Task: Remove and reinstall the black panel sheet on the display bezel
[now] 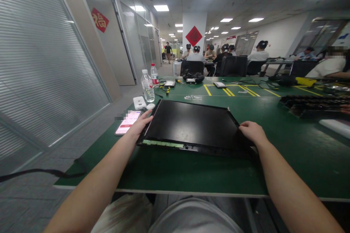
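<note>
In front of me is a black LCD screen panel (191,122) in a thin dark frame, with a green circuit strip (163,143) along part of its near edge. My left hand (140,123) grips the left edge, its fingers reaching over the frame. At the right edge, my right hand (253,133) has its fingers curled in and pinches the frame. The panel looks slightly tilted over the green table (197,176); whether its underside touches the surface is hidden.
Left of the panel lie a lit phone (128,122) and a white device (139,103), with a water bottle (148,86) behind. Cables and small drives (219,85) sit along the far side. Dark metal frames (314,105) lie at right, near another person's hand (345,109).
</note>
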Demonstrator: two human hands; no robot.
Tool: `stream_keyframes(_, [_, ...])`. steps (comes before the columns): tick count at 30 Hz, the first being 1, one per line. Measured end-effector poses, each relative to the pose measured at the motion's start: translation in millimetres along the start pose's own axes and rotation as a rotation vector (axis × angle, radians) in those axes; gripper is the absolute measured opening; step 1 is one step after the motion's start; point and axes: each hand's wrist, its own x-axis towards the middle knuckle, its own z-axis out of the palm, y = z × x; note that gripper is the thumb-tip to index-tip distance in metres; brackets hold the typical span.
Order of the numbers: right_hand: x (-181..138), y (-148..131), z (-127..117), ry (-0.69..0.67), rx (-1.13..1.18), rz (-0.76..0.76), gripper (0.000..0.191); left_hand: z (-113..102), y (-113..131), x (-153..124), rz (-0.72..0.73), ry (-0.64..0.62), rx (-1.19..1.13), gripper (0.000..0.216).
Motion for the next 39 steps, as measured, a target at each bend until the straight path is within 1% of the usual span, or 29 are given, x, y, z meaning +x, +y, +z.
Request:
stream_keyframes(3, [0.5,0.6,1.2,0.012,0.006,-0.007,0.026,-1.1,-1.9,1.1,0.013,-0.006,-0.014,0.073])
stream_keyframes(7, [1.4,1.4,2.6,0.036,0.028,-0.015,0.022,5.4,-0.5,-6.0,-0.041,-0.047,-0.106,0.058])
stream_keyframes(9, [1.7,1.6,2.7,0.032,0.032,-0.014,0.023,9.5,0.8,-11.8,-0.068,-0.082,-0.119,0.062])
stream_keyframes(12, [1.3,1.4,1.8,0.019,0.028,-0.005,0.028,13.5,2.8,-19.4,-0.106,-0.080,-0.047,0.076])
stream_keyframes(13, [0.9,1.2,1.3,0.013,0.027,-0.005,0.029,13.9,3.3,-20.9,-0.114,-0.078,-0.022,0.077])
stream_keyframes(15, [0.0,0.7,0.3,0.001,0.024,-0.007,0.031,13.6,3.6,-22.0,-0.117,-0.086,0.020,0.072])
stream_keyframes(19, [-2.1,-0.7,-0.7,-0.007,0.008,-0.002,0.032,12.0,1.6,-20.7,-0.099,-0.092,0.078,0.058])
stream_keyframes(24, [-3.2,-2.5,-0.9,-0.013,-0.012,-0.004,0.031,14.8,-0.2,-21.3,-0.044,-0.084,0.053,0.049])
stream_keyframes(30, [-3.1,-5.5,-2.3,-0.022,-0.023,-0.008,0.031,12.1,-2.0,-18.2,0.027,-0.122,0.053,0.051])
stream_keyframes(39, [-1.4,-3.1,-0.2,-0.002,0.004,-0.025,0.027,6.4,-6.3,-11.8,0.057,-0.136,0.046,0.052])
